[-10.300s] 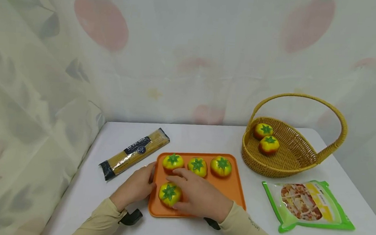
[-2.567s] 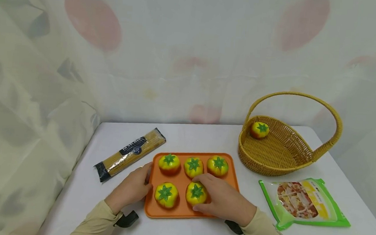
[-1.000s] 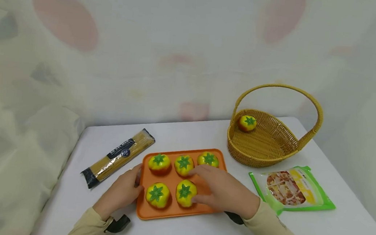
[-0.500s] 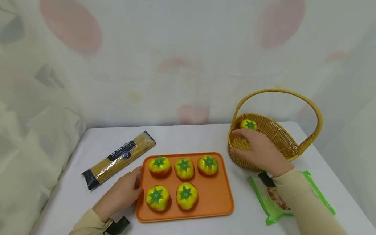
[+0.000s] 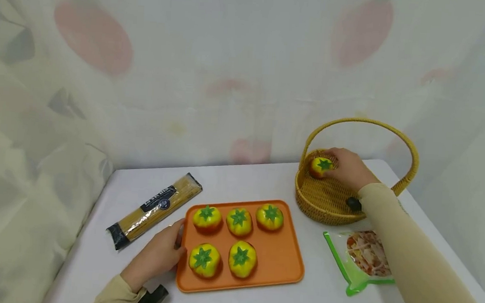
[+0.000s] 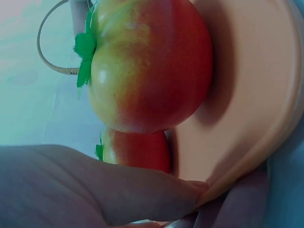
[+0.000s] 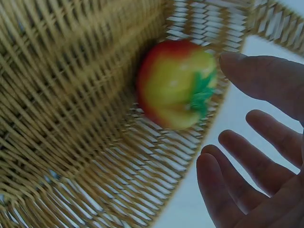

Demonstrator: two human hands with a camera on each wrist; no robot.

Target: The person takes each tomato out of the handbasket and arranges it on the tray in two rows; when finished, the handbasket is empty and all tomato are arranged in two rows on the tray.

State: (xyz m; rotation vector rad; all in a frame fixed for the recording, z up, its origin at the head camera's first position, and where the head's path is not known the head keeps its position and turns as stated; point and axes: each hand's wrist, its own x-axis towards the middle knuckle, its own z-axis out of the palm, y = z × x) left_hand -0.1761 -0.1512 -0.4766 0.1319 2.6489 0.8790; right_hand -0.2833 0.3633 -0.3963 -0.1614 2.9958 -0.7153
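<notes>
My left hand (image 5: 160, 253) grips the left rim of the orange tray (image 5: 279, 257); in the left wrist view the thumb (image 6: 142, 190) lies over the rim and fingers are under it. On the tray sit several yellow-and-red tomatoes with green star-shaped tops, three in the far row and two in the near row, such as the near-left tomato (image 5: 205, 260). My right hand (image 5: 349, 169) is inside the wicker basket (image 5: 327, 202), beside one tomato (image 5: 321, 167). In the right wrist view its fingers (image 7: 256, 164) are spread, and the thumb tip is close to that tomato (image 7: 175, 85).
A pack of spaghetti (image 5: 154, 211) lies left of the tray. To the right, a green-edged food bag (image 5: 366, 256) is partly covered by my right forearm (image 5: 412, 257). The basket's tall handle (image 5: 364, 121) arches over the right hand. Curtains stand behind and left.
One of the basket's two tomatoes is now the fifth on the tray. My right hand let go of it and moved right and away into the basket. My left hand stays on the rim.
</notes>
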